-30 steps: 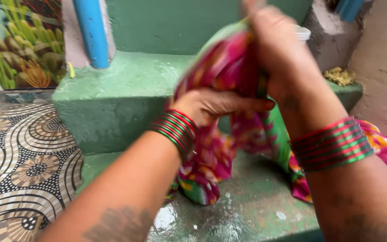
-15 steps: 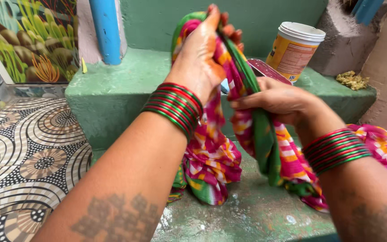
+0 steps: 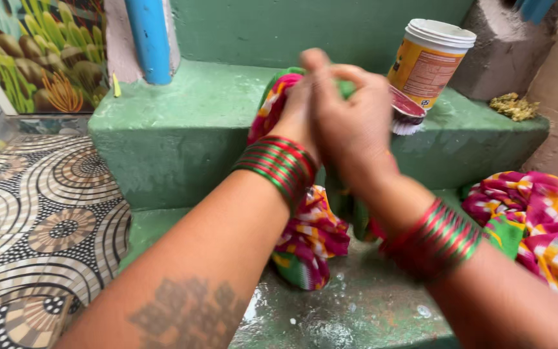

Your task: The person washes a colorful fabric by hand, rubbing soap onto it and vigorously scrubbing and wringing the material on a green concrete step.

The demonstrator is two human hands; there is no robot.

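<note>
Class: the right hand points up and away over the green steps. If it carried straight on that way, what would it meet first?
Beyond the cloth it grips, the right hand would probably meet the green wall; depth is unclear.

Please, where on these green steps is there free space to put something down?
The upper step is bare between the blue pipe and the cloth that both hands grip. Right of the hands it is crowded: tub, brush, a dry clump. The wet lower step is bare only in front, between the cloth ends.
</note>
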